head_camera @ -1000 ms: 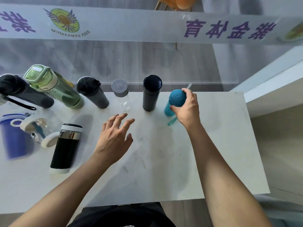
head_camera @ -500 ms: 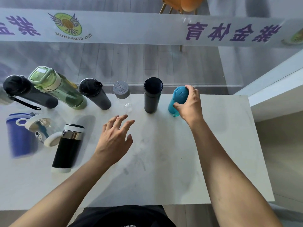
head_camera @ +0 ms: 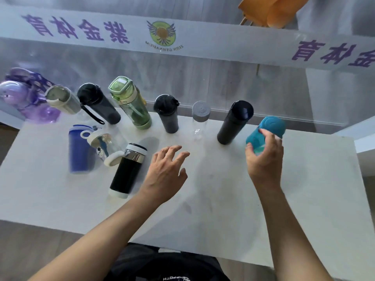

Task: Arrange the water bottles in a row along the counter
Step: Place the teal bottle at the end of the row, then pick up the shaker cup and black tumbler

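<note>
Several bottles stand in a row along the far edge of the white counter: a purple one, a grey-lidded one, a dark strapped one, a green one, a dark grey one, a clear one with a grey cap and a black flask. My right hand grips the teal bottle at the row's right end. My left hand hovers open beside a black flask with a steel band.
In front of the row at the left stand a blue bottle and a clear bottle with a white lid. A glass panel with a printed banner rises behind the counter. An orange chair shows beyond it.
The view has swung left, showing more bottles at the row's left end. My right hand's fingers have loosened a little around the teal bottle. My left hand stays spread near the black flask.
</note>
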### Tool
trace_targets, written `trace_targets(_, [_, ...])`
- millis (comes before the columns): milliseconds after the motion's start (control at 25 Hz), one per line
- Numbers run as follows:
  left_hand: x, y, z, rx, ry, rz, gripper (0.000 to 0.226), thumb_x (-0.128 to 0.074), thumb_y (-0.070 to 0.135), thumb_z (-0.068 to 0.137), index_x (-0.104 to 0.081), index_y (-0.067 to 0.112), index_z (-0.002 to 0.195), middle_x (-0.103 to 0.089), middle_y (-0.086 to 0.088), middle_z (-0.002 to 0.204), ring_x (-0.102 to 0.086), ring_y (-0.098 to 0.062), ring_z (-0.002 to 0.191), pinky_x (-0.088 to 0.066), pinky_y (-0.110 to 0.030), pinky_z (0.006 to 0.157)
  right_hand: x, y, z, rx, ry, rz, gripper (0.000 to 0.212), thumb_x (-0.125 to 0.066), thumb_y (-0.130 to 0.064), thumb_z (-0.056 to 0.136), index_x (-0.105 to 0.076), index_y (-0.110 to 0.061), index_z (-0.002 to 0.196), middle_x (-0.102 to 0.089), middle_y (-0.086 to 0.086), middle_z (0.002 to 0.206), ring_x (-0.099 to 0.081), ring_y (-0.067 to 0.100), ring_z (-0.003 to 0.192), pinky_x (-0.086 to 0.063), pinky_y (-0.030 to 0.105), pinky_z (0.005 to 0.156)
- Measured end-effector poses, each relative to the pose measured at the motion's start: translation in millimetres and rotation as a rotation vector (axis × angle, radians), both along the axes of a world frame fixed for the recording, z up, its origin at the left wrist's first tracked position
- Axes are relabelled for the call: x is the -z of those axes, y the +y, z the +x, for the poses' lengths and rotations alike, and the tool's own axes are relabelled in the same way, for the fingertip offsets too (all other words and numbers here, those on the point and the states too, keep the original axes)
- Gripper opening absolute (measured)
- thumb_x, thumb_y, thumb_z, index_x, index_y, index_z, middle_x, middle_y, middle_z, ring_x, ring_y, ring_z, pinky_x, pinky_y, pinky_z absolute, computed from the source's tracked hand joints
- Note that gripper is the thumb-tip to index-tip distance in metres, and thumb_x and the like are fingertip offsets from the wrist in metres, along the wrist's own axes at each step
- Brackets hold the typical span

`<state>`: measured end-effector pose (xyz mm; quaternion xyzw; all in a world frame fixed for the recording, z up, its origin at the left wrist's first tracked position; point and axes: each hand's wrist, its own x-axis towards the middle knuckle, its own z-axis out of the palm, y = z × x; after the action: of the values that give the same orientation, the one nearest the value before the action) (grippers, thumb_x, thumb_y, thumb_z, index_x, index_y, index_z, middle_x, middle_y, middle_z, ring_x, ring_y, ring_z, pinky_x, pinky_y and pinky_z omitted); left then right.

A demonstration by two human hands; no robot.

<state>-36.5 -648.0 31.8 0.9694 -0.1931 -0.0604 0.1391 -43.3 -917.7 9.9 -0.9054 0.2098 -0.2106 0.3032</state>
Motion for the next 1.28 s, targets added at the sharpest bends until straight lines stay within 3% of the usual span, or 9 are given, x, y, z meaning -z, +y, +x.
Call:
trace_targets(120, [1.7, 40.6, -3.5, -0.016, -0.009, -0.030, 0.043, -0.063, 0.024, 0.084, -0.059, 0.023, 0.127, -0.055, -0.005, 0.138, -0.050, -0.031, 0.124, -0.039, -0.044, 0.102, 7.1, 61.6, -16.8, -0.086, 0.089, 0.070, 0.044, -0.070, -0.011, 0.085, -0.061, -0.011, 0.128, -0.060, 0.013, 0.117, -0.058, 0.032, 0.109, -0.046, 0.044, 0.101])
trace_targets(360, [2.0, 156.1, 6.4, -0.086, -0.018, -0.043, 0.040, -0.054, 0.029, 0.082, -0.059, 0.025, 0.122, -0.058, 0.001, 0.128, -0.052, -0.029, 0.116, -0.041, -0.044, 0.098, 8.2, 198.4, -29.2, -0.359, 0.305, 0.181, 0.042, -0.067, -0.018, 0.089, -0.060, -0.023, 0.130, -0.057, -0.001, 0.113, -0.062, 0.015, 0.100, -0.053, 0.034, 0.092])
trace_targets(480, [3.3, 209.0, 12.3, -0.137, -0.036, -0.044, 0.041, -0.059, 0.026, 0.083, -0.059, 0.025, 0.123, -0.058, 0.001, 0.126, -0.051, -0.028, 0.114, -0.041, -0.042, 0.096, 10.4, 251.5, -26.9, -0.418, 0.378, 0.211, 0.040, -0.064, -0.023, 0.092, -0.058, -0.025, 0.131, -0.057, -0.003, 0.114, -0.061, 0.014, 0.101, -0.053, 0.034, 0.091])
trace_targets(680, [16.2, 259.0, 44.5, -0.222, 0.085, -0.019, 0.045, -0.057, 0.029, 0.087, -0.052, 0.022, 0.131, -0.053, -0.007, 0.131, -0.052, -0.037, 0.110, -0.047, -0.048, 0.086, 14.2, 305.5, -9.7, -0.405, 0.553, 0.233, 0.043, -0.060, -0.032, 0.093, -0.051, -0.028, 0.136, -0.057, 0.001, 0.124, -0.060, 0.020, 0.111, -0.050, 0.038, 0.097])
trace_targets(880, [27.1, 263.6, 112.6, -0.306, 0.173, 0.013, 0.057, -0.056, 0.026, 0.091, -0.038, 0.020, 0.144, -0.040, -0.014, 0.144, -0.042, -0.039, 0.123, -0.041, -0.046, 0.098, 25.2, 322.1, 38.5, -0.306, 0.692, 0.198, 0.061, -0.059, -0.050, 0.091, -0.039, -0.024, 0.143, -0.051, 0.011, 0.133, -0.053, 0.031, 0.124, -0.045, 0.044, 0.105])
trace_targets(1080, [46.5, 255.4, 134.5, -0.363, 0.276, 0.089, 0.053, -0.056, 0.027, 0.089, -0.040, 0.015, 0.138, -0.045, -0.014, 0.133, -0.041, -0.039, 0.117, -0.045, -0.046, 0.091, 54.7, 330.9, 77.5, -0.223, 0.870, 0.205, 0.084, -0.061, -0.066, 0.084, -0.031, -0.018, 0.146, -0.049, 0.016, 0.139, -0.052, 0.038, 0.128, -0.045, 0.046, 0.103])
trace_targets(1280, [57.7, 255.8, 124.2, -0.369, 0.274, 0.021, 0.050, -0.060, 0.020, 0.087, -0.046, 0.012, 0.134, -0.044, -0.014, 0.131, -0.038, -0.038, 0.114, -0.039, -0.042, 0.094, 77.0, 335.9, 83.5, -0.169, 0.867, 0.378, 0.080, -0.069, -0.060, 0.080, -0.038, -0.018, 0.142, -0.051, 0.014, 0.137, -0.057, 0.035, 0.123, -0.048, 0.039, 0.099])
